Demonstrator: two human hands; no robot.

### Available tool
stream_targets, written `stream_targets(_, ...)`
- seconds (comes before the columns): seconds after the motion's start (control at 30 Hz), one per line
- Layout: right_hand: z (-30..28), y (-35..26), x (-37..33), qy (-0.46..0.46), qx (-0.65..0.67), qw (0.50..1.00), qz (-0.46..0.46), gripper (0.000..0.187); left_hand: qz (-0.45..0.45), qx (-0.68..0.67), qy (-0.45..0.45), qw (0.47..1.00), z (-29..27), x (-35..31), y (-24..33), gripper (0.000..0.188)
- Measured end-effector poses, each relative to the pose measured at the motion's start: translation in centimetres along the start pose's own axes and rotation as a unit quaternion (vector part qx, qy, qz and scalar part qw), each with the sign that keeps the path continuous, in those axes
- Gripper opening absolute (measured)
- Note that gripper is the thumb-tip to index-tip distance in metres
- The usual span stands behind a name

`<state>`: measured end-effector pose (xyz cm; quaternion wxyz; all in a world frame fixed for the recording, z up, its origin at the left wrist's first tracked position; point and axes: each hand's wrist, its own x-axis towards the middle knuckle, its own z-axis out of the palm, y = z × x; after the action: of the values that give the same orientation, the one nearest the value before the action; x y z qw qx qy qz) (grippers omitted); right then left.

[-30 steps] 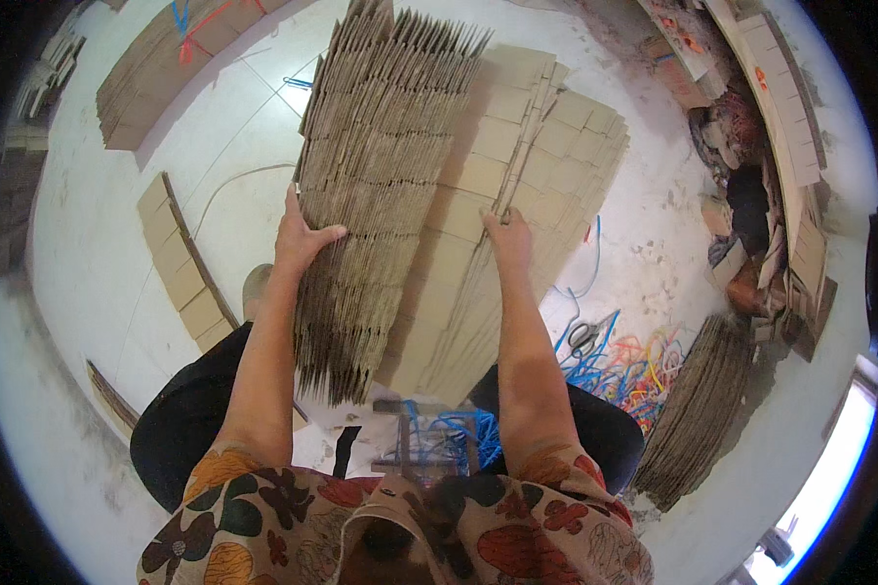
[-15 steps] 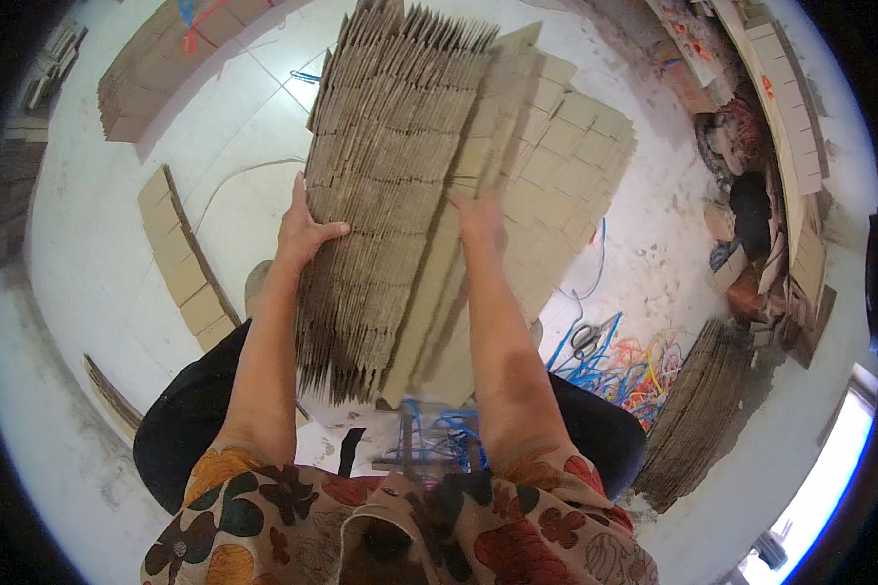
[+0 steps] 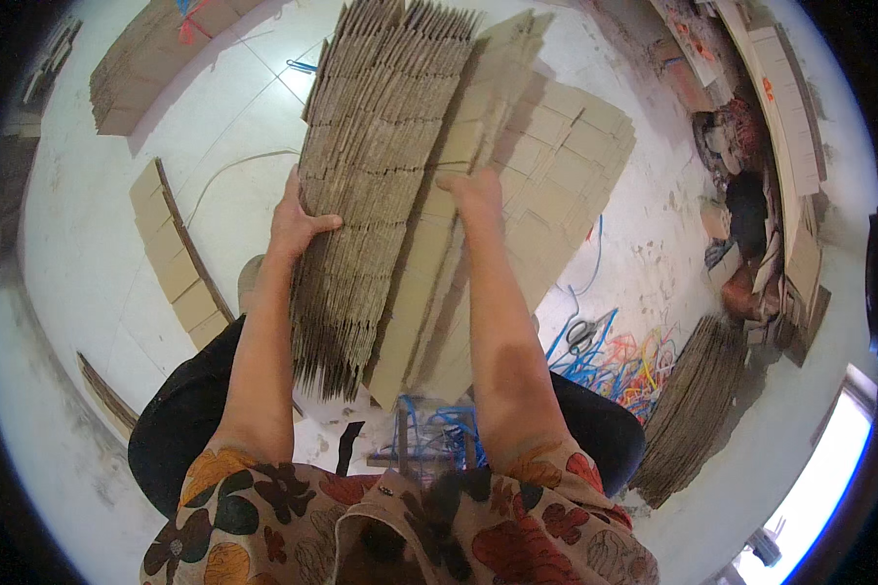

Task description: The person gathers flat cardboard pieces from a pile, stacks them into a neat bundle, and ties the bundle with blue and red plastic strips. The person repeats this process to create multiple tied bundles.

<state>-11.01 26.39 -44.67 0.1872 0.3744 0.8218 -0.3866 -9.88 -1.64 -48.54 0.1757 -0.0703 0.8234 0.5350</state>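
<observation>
A thick stack of slotted cardboard sheets [image 3: 380, 127] stands on edge between my knees, its many narrow edges facing up. My left hand [image 3: 297, 222] grips its left side, with the thumb laid over the top edges. My right hand [image 3: 474, 193] is closed at a few tilted cardboard sheets [image 3: 405, 292] beside the stack's right side; some of its fingertips are hidden. Further right, more slotted cardboard sheets [image 3: 580, 146] lie fanned out, overlapping and nearly flat, under and beyond my right forearm.
Scissors [image 3: 581, 334] lie by a tangle of coloured strapping [image 3: 619, 370] on the right. A dark cardboard stack [image 3: 698, 414] is behind them. Cardboard strips [image 3: 176, 249] lie at left; a long bundle [image 3: 151, 73] stands far left. Cluttered cardboard [image 3: 795, 195] lines the right side.
My right hand has moved slightly left and away from me. The upright stack has shifted left and looks narrower, and the tilted sheets beside it show more of their faces.
</observation>
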Motion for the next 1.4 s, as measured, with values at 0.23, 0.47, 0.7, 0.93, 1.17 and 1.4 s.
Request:
stream_targets(0.23, 1.7, -2.3, -4.8, 0.092, -0.126, 0.988, 0.004, 0.068, 0.015, -0.083, -0.029, 0.996, -0.7, 0.3, -0.8, 0.105)
stream_targets(0.47, -0.8, 5.8, -2.9, 0.292, -0.013, 0.945, -0.147, 0.068, 0.016, -0.078, -0.035, 0.996, -0.8, -0.2, 0.3, 0.101)
stream_targets(0.7, -3.3, 30.6, 4.6, 0.152, 0.55, 0.817, 0.082, 0.058, 0.011, -0.06, -0.036, 0.998, 0.8, 0.6, -0.5, 0.1)
stream_targets(0.93, -3.1, 20.4, 0.9, -0.006, 0.219, 0.976, 0.009, 0.042, 0.005, -0.11, -0.042, 0.993, -0.3, 0.8, -0.8, 0.101)
stream_targets(1.17, 2.6, 9.1, -1.0, 0.034, 0.044, 0.996, -0.066, 0.074, -0.035, -0.214, -0.062, 0.974, -0.5, 0.8, 1.0, 0.103)
stream_targets(1.4, 1.7, 6.6, -1.8, 0.054, 0.183, 0.969, -0.155, 0.088, 0.007, -0.102, -0.037, 0.994, 0.9, 0.0, -0.3, 0.101)
